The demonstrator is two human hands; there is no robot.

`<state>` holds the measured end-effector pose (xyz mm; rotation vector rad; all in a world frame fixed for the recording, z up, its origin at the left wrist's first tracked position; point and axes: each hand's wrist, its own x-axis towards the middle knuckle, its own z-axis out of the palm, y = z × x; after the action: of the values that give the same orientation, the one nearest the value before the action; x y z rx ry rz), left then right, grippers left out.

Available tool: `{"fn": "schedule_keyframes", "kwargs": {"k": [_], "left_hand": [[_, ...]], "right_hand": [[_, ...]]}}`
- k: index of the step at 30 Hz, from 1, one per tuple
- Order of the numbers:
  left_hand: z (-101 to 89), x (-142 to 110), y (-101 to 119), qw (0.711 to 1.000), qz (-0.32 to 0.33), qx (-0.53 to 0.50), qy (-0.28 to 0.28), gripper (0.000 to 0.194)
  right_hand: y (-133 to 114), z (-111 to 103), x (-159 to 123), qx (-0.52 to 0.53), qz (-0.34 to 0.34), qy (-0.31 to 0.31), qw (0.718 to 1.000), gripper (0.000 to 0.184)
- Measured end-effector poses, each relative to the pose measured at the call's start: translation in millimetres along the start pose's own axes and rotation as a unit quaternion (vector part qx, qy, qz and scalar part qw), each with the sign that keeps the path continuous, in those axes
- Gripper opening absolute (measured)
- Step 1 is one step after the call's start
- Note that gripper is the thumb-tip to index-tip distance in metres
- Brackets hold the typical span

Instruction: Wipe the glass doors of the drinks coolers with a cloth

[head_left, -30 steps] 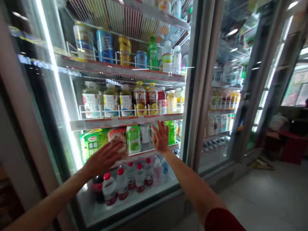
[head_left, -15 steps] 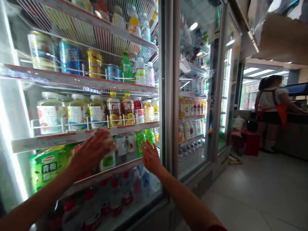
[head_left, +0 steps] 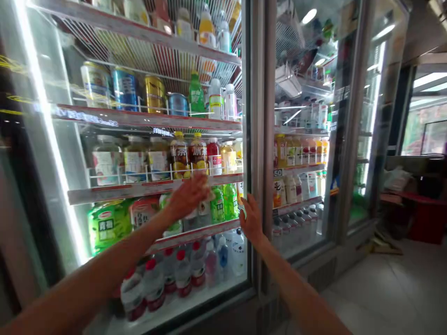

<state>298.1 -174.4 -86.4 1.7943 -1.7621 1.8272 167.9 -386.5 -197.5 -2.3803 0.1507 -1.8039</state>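
L. hand (head_left: 190, 197), qty 1: we're holding it up before the mid. of the glass door (head_left: 161, 132), just below the tea bottles w/ yellow caps (head_left: 179, 158). Fingers are blurring; a pale patch (head_left: 209, 193) is showing at the tips, & we can't tell if they're gripping it. Touching glass or not: can't tell.

R. hand (head_left: 251, 221), qty 1: we're holding it at the R. edge of the door, nr the metal frame (head_left: 260, 139). Fingers are pointing up, loosely bent & open, thumb side facing L. Contact: can't tell.

Glass door, pos.: standing in front of us, filling L. & ctr of view; white lettering is reflecting in it. Contents behind, top to btm:
- Top shelf: we're seeing asst. bottles, partly cut off.
- 2nd: a blue can (head_left: 125, 89) is standing L. of a gold can (head_left: 154, 94); a green bottle (head_left: 196, 95) is standing farther R.
- 3rd: tea bottles, then a red bottle (head_left: 214, 156), are standing behind a wire rail.
- 4th: a green bag (head_left: 109, 226) is sitting far L., a red bag (head_left: 144, 210) beside it; green bottles (head_left: 223, 203) are standing btwn our hands.
- Btm: bottles w/ red caps (head_left: 183, 277) are standing in a group.

Next fridge, R.: juice bottles (head_left: 303, 152) are lining a shelf. Far R.: a red box (head_left: 425, 218) is resting on the tile floor (head_left: 352, 293).
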Motion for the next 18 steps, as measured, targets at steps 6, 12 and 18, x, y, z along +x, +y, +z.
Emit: {"fn": "schedule_keyframes", "kwargs": {"k": [6, 12, 18], "left_hand": [[-14.9, 10, -15, 0.994, -0.083, 0.014, 0.072, 0.038], [1.8, -42, 20, 0.992, 0.115, -0.02, -0.051, 0.034], [-24.8, -34, -25, 0.998, -0.066, 0.005, 0.005, 0.06]], "right_hand": [[-5, 3, -7, 0.044, -0.011, -0.007, 0.999, 0.045], [-56, 23, -10, 0.1, -0.101, -0.018, 0.99, 0.049], [-116, 45, 12, 0.17, -0.142, 0.009, 0.975, 0.052]]}}
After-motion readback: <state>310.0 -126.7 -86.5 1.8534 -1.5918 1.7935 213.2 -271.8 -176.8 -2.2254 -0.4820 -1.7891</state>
